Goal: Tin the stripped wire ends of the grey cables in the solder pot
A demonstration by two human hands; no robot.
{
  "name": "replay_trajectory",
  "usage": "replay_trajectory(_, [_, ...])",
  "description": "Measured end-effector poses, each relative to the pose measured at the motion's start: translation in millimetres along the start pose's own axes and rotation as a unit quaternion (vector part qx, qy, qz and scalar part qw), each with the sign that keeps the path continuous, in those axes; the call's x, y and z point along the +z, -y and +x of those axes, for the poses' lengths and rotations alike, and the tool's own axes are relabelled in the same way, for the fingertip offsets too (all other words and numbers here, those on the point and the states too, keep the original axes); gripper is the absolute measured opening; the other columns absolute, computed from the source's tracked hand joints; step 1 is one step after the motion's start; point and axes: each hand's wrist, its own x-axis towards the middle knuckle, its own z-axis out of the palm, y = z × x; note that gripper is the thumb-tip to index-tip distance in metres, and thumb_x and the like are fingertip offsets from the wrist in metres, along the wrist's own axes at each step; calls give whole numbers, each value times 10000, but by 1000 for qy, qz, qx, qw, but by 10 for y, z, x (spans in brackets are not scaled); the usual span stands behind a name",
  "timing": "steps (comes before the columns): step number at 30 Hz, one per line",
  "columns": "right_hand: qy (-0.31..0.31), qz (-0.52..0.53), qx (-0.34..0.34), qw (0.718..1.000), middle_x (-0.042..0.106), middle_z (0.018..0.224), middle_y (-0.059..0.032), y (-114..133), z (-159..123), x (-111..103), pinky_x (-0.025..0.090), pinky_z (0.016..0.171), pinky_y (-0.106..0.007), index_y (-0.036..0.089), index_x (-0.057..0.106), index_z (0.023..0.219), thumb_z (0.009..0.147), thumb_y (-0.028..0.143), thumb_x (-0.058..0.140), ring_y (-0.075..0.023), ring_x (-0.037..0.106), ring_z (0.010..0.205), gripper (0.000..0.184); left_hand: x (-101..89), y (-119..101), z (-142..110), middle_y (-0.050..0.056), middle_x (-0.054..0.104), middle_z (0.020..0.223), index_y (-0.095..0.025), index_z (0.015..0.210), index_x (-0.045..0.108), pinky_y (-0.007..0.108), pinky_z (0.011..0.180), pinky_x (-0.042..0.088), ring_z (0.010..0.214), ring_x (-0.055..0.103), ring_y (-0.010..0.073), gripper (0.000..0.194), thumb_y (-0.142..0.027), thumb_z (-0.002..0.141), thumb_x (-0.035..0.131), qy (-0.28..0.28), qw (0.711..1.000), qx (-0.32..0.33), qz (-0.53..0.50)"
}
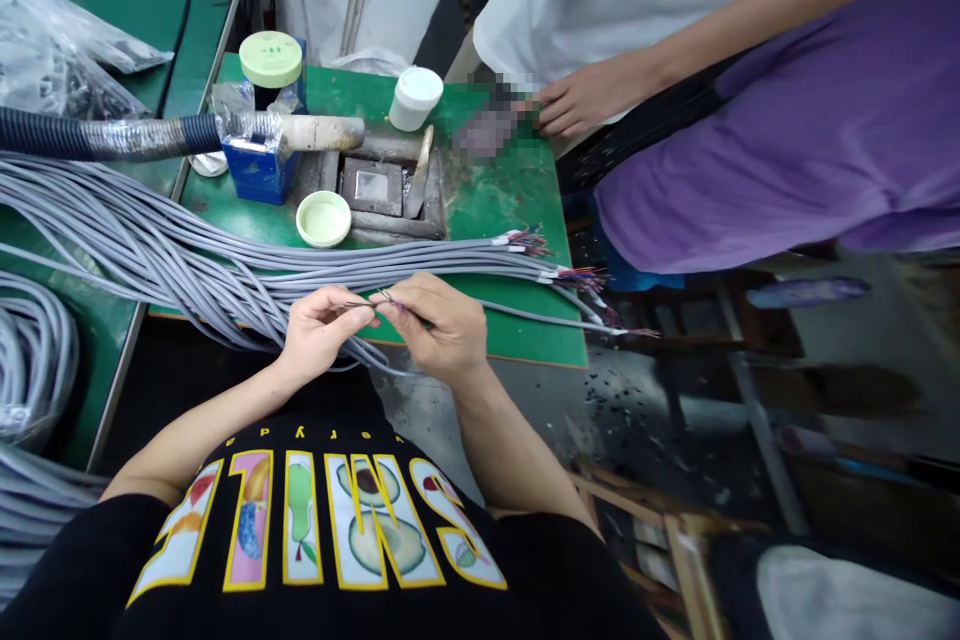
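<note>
Close in front of my chest, my left hand (324,328) and my right hand (442,325) almost meet at the fingertips. Both are pinched on thin dark wires (381,297), whose ends are too small to make out. Just beyond my fingers, a thick bundle of grey cables (420,265) runs across the green bench (517,340). The cables' stripped ends (525,240) fan out into several coloured wires at the right.
A square solder pot (373,185) with a flat scraper (421,175) sits behind the cables. Nearby are a pale green dish (324,219), a white tub (415,99) and a ribbed hose (112,137). A person in purple (787,140) stands at the right, one hand (577,100) over the bench.
</note>
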Motion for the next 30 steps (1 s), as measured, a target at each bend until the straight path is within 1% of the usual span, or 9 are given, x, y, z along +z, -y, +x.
replay_trajectory(8, [21, 21, -19, 999, 713, 742, -28, -8, 241, 55, 512, 633, -274, 202, 682, 825, 872, 184, 567, -146, 643, 680, 126, -49, -112, 66, 15, 701, 651, -163, 693, 672, 239, 604, 530, 594, 644, 119, 304, -452, 702, 769, -36, 998, 18, 58])
replay_trajectory(11, [25, 21, -10, 999, 711, 754, -28, -31, 351, 56, 498, 627, -273, 204, 678, 809, 875, 214, 563, -148, 639, 690, 133, -133, -149, 119, 20, 701, 691, -166, 750, 681, 241, 603, 511, 602, 624, 115, 284, -447, 756, 720, -39, 987, 63, 146])
replay_trajectory(13, [28, -3, 20, 999, 693, 731, -25, -95, 450, 23, 481, 632, -280, 205, 669, 767, 876, 254, 562, -152, 624, 683, 160, -218, -171, 169, 17, 693, 698, -170, 800, 692, 235, 591, 483, 596, 590, 107, 216, -385, 792, 691, -34, 957, 115, 263])
replay_trajectory(15, [34, -44, 59, 997, 653, 682, -20, -211, 574, -17, 450, 623, -283, 199, 646, 702, 868, 279, 563, -151, 594, 655, 202, -308, -174, 218, 10, 682, 682, -174, 814, 693, 235, 593, 458, 597, 561, 108, 139, -307, 818, 654, -9, 910, 158, 383])
replay_trajectory(18, [72, -109, 98, 987, 579, 608, -13, -440, 785, -29, 391, 594, -280, 185, 598, 604, 841, 260, 559, -146, 541, 613, 251, -403, -138, 263, 12, 680, 677, -177, 786, 679, 248, 614, 437, 615, 557, 122, 136, -255, 853, 591, 55, 849, 172, 497])
replay_trajectory(20, [125, -151, 114, 974, 573, 604, -20, -568, 916, 24, 363, 593, -285, 176, 597, 585, 827, 246, 555, -150, 531, 615, 256, -429, -103, 269, 12, 675, 674, -178, 777, 673, 252, 615, 424, 621, 562, 128, 153, -253, 866, 573, 86, 826, 164, 533])
replay_trajectory(22, [187, -198, 127, 954, 621, 658, -42, -634, 1023, 119, 353, 607, -294, 165, 642, 632, 824, 243, 547, -166, 550, 649, 227, -434, -78, 264, 7, 663, 663, -182, 777, 670, 249, 608, 413, 619, 563, 129, 158, -257, 870, 566, 94, 817, 155, 547])
replay_trajectory(26, [296, -290, 146, 899, 723, 899, -106, -600, 1153, 341, 380, 672, -321, 157, 730, 861, 861, 271, 484, -237, 625, 826, 271, -433, -61, 253, 7, 659, 662, -189, 779, 670, 248, 613, 408, 629, 571, 136, 161, -260, 870, 557, 86, 823, 150, 541])
replay_trajectory(30, [367, -328, 142, 859, 727, 1042, -149, -534, 1211, 496, 424, 737, -347, 155, 729, 1006, 888, 291, 431, -295, 647, 961, 348, -439, -54, 257, 12, 664, 662, -196, 780, 674, 256, 629, 402, 640, 573, 145, 159, -260, 867, 557, 84, 830, 150, 531])
